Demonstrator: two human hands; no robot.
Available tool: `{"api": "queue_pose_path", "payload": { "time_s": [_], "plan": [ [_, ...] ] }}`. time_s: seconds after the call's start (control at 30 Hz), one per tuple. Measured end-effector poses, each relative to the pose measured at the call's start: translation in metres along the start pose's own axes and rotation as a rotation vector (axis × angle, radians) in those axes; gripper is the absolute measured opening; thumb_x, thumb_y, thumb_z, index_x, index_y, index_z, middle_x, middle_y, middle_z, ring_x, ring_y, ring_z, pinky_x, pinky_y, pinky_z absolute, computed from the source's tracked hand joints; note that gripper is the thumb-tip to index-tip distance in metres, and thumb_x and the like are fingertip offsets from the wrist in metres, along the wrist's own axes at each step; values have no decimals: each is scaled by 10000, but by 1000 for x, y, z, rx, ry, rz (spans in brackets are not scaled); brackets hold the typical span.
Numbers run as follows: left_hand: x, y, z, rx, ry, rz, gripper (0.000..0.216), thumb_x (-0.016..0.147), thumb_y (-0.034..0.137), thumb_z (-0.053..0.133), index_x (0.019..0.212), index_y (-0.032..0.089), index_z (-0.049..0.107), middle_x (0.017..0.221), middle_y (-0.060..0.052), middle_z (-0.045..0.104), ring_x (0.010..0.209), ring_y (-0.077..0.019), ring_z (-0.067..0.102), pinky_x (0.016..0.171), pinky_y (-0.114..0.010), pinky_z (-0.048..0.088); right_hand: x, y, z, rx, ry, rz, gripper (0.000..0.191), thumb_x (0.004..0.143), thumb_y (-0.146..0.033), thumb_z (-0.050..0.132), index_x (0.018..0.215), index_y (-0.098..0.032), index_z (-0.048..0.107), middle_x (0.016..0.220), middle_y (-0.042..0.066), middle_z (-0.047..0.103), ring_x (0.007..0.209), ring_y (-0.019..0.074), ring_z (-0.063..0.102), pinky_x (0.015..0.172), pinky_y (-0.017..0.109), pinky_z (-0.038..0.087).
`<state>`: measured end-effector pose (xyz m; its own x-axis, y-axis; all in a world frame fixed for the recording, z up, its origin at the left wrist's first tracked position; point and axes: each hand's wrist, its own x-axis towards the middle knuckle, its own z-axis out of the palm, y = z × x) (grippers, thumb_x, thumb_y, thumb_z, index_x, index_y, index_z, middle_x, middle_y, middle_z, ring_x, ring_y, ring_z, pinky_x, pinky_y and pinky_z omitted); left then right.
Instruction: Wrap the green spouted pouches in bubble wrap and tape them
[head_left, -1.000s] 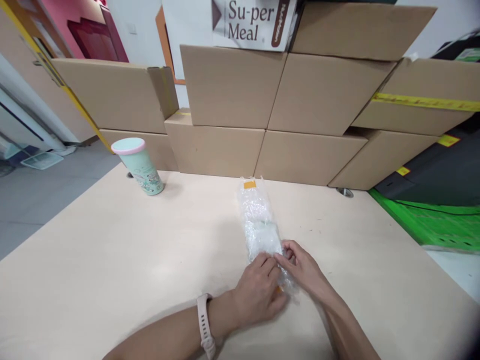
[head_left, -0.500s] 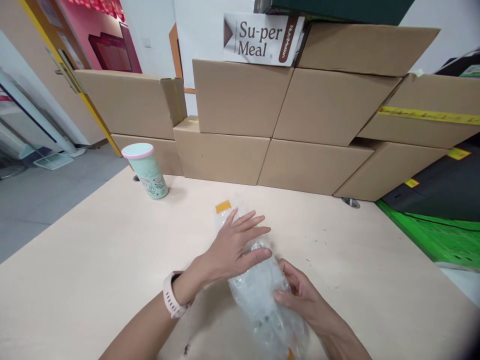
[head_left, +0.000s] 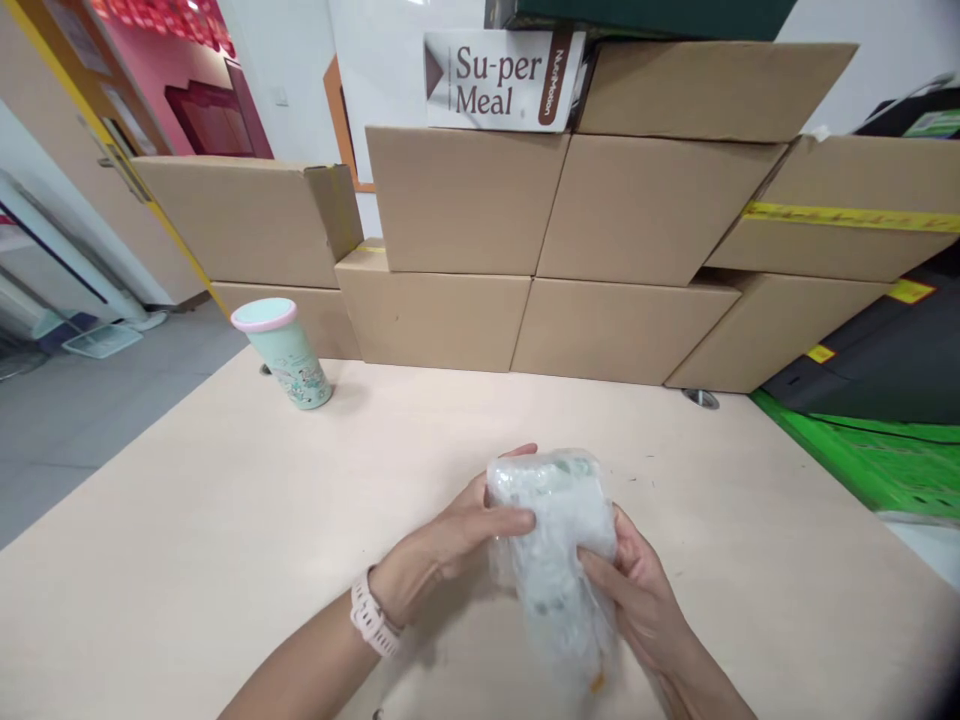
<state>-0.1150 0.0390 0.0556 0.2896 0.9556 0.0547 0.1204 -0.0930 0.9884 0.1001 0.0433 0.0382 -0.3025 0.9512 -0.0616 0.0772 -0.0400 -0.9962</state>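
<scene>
A bundle in clear bubble wrap (head_left: 559, 540) is held over the front of the table, with faint greenish markings showing through the plastic. What it contains I cannot make out. My left hand (head_left: 472, 520), with a pale pink watch band (head_left: 373, 613) at its wrist, grips the bundle's left side, thumb in front and fingers mostly hidden behind. On the right edge, my right hand (head_left: 637, 580) is closed, its thumb pressing the front face. A small orange piece of tape (head_left: 598, 683) shows near the lower end.
A mint-green tumbler (head_left: 285, 355) with a pink-rimmed lid stands at the table's back left. Stacked cardboard boxes (head_left: 435, 320) line the back edge, topped by a white "Su-per Meal" box (head_left: 502, 80). A green crate (head_left: 870, 475) is at the right.
The bundle's far end has folded back toward me, and its upper orange tape is out of sight. My left hand has gone from lying spread across the wrap to gripping its left side.
</scene>
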Motion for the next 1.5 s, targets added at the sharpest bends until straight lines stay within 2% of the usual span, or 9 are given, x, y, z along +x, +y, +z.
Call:
{"api": "queue_pose_path", "payload": {
  "time_s": [0.1,0.2,0.4,0.8,1.03,1.13,1.2,1.37,1.5],
  "plan": [
    [4,-12,10,620,317,-94,579,1001,237,436,1540,245,224,1383,-141,576,1198,-272,623,969,-470,553,5,9,8,-211,59,-100,570,812,-482,685,1351,-417,512,1532,-24,413,1466,363,248,1140,597,299],
    [3,-10,18,1067,454,55,686,959,274,500,1551,174,168,1541,-174,374,1447,-352,325,1130,-627,370,4,19,14,-542,-49,-223,654,904,-421,580,1503,-403,318,1639,-68,147,1517,324,19,1198,631,27],
    [-6,-16,36,1177,230,298,819,935,541,457,1558,158,88,1579,-177,295,1485,-346,227,1182,-674,166,4,34,15,-1013,-120,-419,854,959,-358,462,1557,-314,-145,1658,44,-30,1517,315,-4,1202,611,112],
    [0,-43,40,1199,184,171,732,928,469,428,1525,90,240,1597,-168,259,1484,-338,225,1146,-583,275,10,29,15,-1162,-172,-413,909,933,-346,481,1552,-253,-178,1654,88,66,1519,269,57,1205,542,169],
    [-3,-32,30,973,168,123,659,947,452,387,1520,150,265,1608,-143,247,1501,-304,188,1163,-556,261,13,30,16,-1000,-123,-415,841,922,-415,492,1577,-296,-23,1641,84,159,1511,289,134,1182,581,208],
    [-7,-19,15,788,439,95,536,949,449,400,1433,220,403,1508,-145,425,1411,-300,375,1081,-505,381,11,23,13,-740,105,-367,692,917,-479,494,1538,-351,218,1532,94,399,1423,321,356,1091,594,362],
    [-8,-11,2,708,576,4,393,948,471,400,1226,259,579,1203,-147,651,1164,-321,583,936,-496,459,10,18,10,-570,279,-326,553,915,-507,496,1440,-369,394,1350,113,564,1252,340,533,959,587,473],
    [-4,-8,-18,646,347,-313,555,944,589,341,556,245,541,538,-73,569,595,-259,587,663,-413,432,11,15,10,-424,306,-242,378,901,-521,535,1200,-295,586,1041,98,662,898,287,646,788,509,545],
    [-4,-8,-14,402,311,-190,272,843,489,593,788,223,592,675,-30,636,615,-201,585,590,-313,421,10,13,14,-378,229,-319,371,918,-478,537,1211,-257,587,1144,97,624,978,243,626,859,437,538]
  ]
}}
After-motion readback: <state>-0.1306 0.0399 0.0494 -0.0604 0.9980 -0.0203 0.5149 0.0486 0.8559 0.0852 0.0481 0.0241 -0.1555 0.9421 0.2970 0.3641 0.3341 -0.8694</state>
